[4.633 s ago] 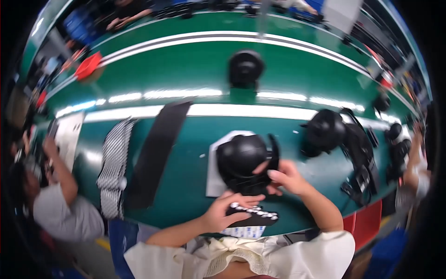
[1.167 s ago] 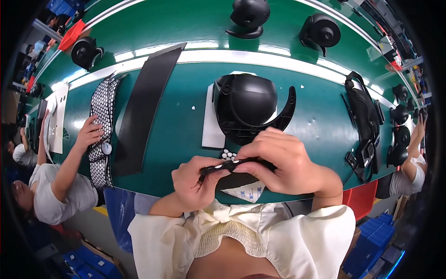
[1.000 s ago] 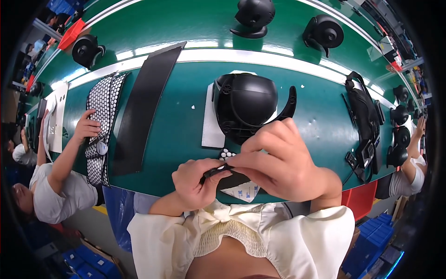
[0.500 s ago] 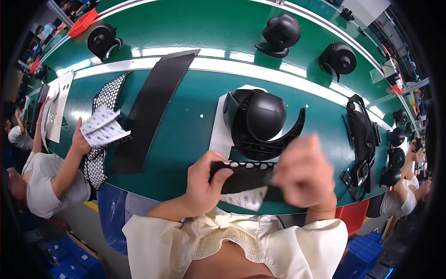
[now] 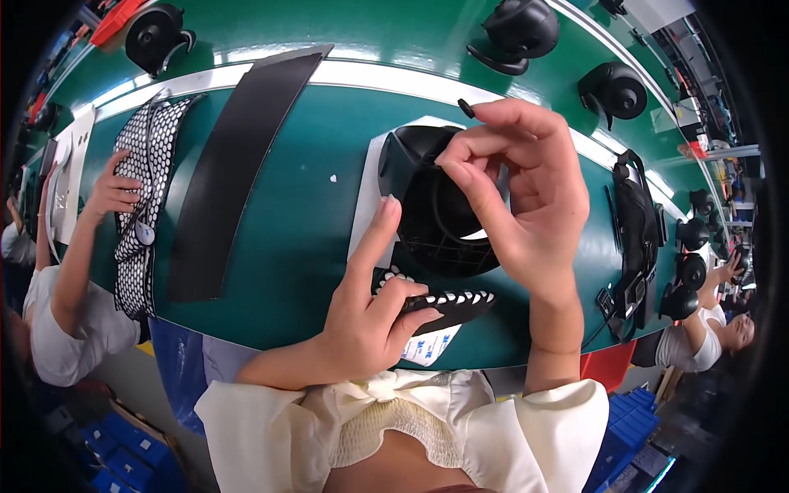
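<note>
My left hand (image 5: 370, 316) pinches a black strip (image 5: 460, 311) with a white-dotted edge between thumb and fingers, its index finger stretched upward. Below the strip hangs a white backing sheet (image 5: 429, 347) with blue print. Raised over the black rounded housing (image 5: 411, 197), my right hand (image 5: 526, 181) has its thumb and a finger pressed together. A small black piece (image 5: 466, 108) clings to its index fingertip; whether anything lies in the pinch I cannot tell. The housing rests on a white sheet (image 5: 367, 193), partly covered by my right hand.
A long black panel (image 5: 238, 164) lies to the left. Beyond it, a co-worker's hand (image 5: 113, 191) touches white-dotted black strips (image 5: 164, 148). Black housings (image 5: 522, 33) stand along the back. At right lies a long black part (image 5: 637, 238) with a cable.
My right hand has risen from the strip to above the housing, with a small black piece on its fingertip. My left index finger has straightened. The co-worker's white printed sheets have gone from view.
</note>
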Tool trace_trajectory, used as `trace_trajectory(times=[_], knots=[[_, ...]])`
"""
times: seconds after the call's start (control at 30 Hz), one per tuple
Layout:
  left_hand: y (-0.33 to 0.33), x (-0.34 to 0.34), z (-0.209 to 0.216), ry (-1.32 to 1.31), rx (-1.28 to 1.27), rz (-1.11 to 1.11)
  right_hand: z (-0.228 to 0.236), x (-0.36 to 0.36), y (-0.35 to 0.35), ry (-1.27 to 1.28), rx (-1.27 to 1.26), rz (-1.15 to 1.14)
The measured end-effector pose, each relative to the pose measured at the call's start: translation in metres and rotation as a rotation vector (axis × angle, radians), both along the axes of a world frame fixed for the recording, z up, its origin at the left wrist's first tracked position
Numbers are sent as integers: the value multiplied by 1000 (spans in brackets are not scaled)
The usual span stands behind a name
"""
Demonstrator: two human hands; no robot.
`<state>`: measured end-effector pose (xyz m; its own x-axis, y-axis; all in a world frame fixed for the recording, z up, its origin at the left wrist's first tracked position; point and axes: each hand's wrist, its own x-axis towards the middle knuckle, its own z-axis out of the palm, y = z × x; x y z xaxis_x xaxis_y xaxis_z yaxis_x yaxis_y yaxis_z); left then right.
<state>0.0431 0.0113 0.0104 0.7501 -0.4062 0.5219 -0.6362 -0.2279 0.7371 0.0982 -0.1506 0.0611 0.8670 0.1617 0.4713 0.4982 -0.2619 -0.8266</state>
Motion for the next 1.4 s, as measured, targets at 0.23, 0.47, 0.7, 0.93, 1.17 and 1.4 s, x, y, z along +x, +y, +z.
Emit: trace_trajectory(times=[0.23,0.47,0.7,0.93,1.17,1.4], knots=[[1,-1,5,31,10,4,-1,2,4,-74,-30,23],[2,-1,0,60,-32,-23,-5,-1,3,-67,-34,19],[1,-4,1,91,11,23,3,-14,17,-611,-679,-313],[3,3,-2,67,-24,7,-11,-4,12,-405,-440,-44],[1,1,-3,67,-6,11,-7,-2,4,-20,-24,-28],[1,1,-2,55,-1,6,-11,-1,9,-88,-31,-28]])
